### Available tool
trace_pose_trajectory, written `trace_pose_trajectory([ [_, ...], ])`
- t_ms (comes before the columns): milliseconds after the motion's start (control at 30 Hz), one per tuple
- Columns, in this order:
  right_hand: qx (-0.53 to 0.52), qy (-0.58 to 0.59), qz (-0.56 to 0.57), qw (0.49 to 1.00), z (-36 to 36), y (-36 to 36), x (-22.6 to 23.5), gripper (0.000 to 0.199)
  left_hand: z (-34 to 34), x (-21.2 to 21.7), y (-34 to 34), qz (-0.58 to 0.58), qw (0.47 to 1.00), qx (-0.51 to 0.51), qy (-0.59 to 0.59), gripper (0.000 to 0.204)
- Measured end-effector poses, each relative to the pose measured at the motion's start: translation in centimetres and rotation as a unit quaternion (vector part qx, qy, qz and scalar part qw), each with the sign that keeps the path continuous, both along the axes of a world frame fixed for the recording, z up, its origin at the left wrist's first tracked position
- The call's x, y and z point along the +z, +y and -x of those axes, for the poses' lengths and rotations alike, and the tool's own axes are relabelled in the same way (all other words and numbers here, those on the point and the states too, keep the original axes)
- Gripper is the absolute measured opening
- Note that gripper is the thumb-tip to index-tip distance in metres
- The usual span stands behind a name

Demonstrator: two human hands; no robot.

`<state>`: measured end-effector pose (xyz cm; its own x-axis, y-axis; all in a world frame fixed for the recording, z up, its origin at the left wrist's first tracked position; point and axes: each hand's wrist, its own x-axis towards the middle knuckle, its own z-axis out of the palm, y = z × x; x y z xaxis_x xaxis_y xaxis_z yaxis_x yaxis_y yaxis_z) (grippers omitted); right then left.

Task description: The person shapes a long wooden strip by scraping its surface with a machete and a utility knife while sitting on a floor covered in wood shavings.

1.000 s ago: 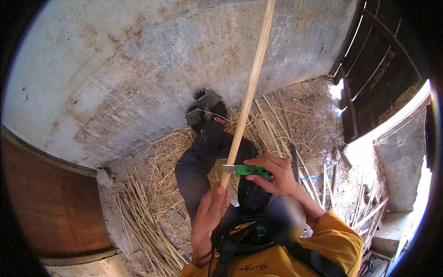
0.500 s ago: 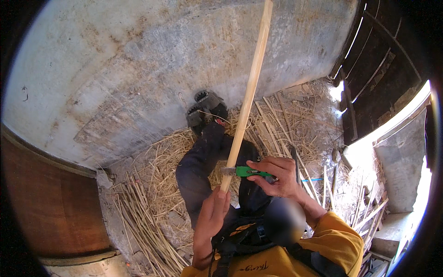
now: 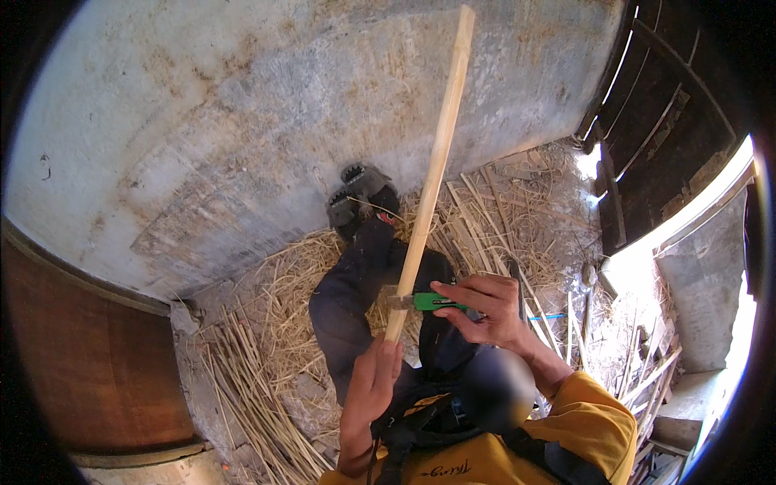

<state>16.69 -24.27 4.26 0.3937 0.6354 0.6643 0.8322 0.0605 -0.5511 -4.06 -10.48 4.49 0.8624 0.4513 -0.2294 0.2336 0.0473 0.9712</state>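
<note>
My left hand (image 3: pixel 371 386) grips the lower end of a long pale wooden stick (image 3: pixel 432 174) that rises steeply up and a little to the right, in front of a grey wall. My right hand (image 3: pixel 487 311) holds a green-handled knife (image 3: pixel 427 302), its blade pressed against the stick's right side just above my left hand. Below the stick lie my legs in dark trousers (image 3: pixel 356 303), stretched toward the wall, with dark shoes (image 3: pixel 360 194) at their end. My yellow sleeve (image 3: pixel 586 424) shows at the lower right.
Straw and split pale strips (image 3: pixel 267 388) litter the ground around my legs. A grey plastered wall (image 3: pixel 242 129) stands ahead. A brown wooden panel (image 3: pixel 89 364) is at the left. Dark wooden slats (image 3: pixel 655 129) and a bright opening lie at the right.
The stick has tilted slightly and my left hand has shifted a little lower on it. My right hand keeps the knife at about the same spot on the stick.
</note>
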Motion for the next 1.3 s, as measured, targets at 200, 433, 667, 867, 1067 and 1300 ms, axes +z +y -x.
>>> trace_pose_trajectory([
  [200, -0.001, -0.003, 0.017, 1.000, -0.2, 0.1, 0.3, 0.044, 0.2, 0.3, 0.0, -0.003, 1.000, 0.007, 0.003, 0.038],
  [433, -0.034, 0.010, -0.004, 0.999, -1.5, 0.6, 0.3, 0.043, 0.9, -1.2, -0.4, -0.013, 1.000, 0.004, -0.016, 0.037],
  [667, -0.028, 0.034, 0.010, 0.999, -2.1, 0.8, 0.2, 0.042, 1.3, -0.3, -0.6, -0.028, 0.999, 0.012, 0.029, 0.037],
  [867, -0.020, 0.029, -0.016, 0.999, -2.4, 1.3, 0.3, 0.041, 1.4, -0.4, -0.5, -0.040, 0.999, 0.012, 0.021, 0.038],
  [1067, -0.039, 0.013, -0.025, 0.999, -3.2, 1.7, 0.4, 0.040, 2.1, -1.5, -1.0, -0.054, 0.999, -0.003, 0.002, 0.037],
  [1300, -0.040, 0.012, -0.017, 0.999, -4.0, 2.3, 0.4, 0.040, 2.5, -1.1, -1.2, -0.031, 0.998, 0.039, 0.024, 0.038],
])
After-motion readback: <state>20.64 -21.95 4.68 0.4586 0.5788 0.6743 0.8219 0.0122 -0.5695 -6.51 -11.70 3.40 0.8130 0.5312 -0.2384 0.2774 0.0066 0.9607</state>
